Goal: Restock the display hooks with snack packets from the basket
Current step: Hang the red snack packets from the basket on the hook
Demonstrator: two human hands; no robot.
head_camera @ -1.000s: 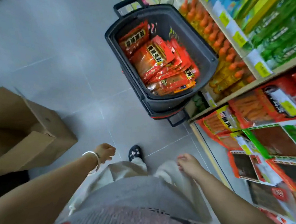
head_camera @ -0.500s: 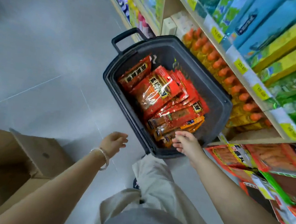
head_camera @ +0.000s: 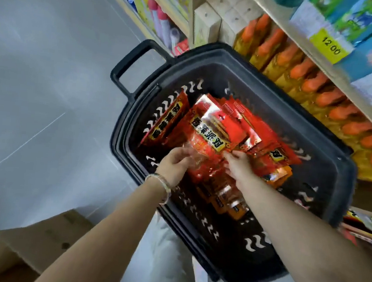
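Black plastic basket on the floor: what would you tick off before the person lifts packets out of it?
1. Grip of the left hand on the top red foil snack packet: ok.
2. Pinch of the right hand on the stack's other side: ok.
3. One packet alone taken: cannot tell, blurred.
4. Hang hole at the packet's far end: ok.
5. More packets in the black plastic basket: ok.
6. Free display hook: cannot tell, none in view.

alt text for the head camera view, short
A person's left hand and right hand grip red snack packets inside a black basket on the floor. Orange-capped bottles stand in a row beside it; a cardboard box sits lower left.
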